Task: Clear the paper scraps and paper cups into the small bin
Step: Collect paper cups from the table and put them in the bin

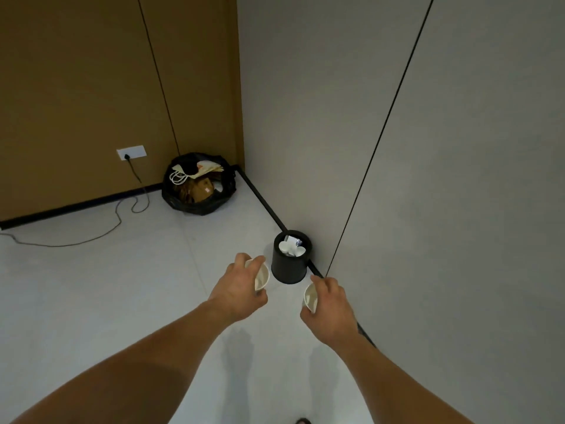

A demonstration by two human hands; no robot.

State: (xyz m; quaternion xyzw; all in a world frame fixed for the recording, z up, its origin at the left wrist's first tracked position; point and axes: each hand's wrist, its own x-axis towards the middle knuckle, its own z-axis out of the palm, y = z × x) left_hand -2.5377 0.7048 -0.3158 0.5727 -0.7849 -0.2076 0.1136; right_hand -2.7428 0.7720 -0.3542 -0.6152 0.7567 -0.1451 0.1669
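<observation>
Nearest, the left hand (pixel 240 290) grips a crushed white paper cup (pixel 261 277), and the right hand (pixel 331 304) grips a second white paper cup (pixel 310 297); the two hands are apart. Between and just beyond them, the small round black bin (pixel 289 272) stands on the pale floor against the grey wall, with white cups and paper scraps (pixel 291 248) inside. Farther, in the corner, sits an open black plastic rubbish bag (pixel 195 207), and beside it a white wall socket (pixel 131 152).
</observation>
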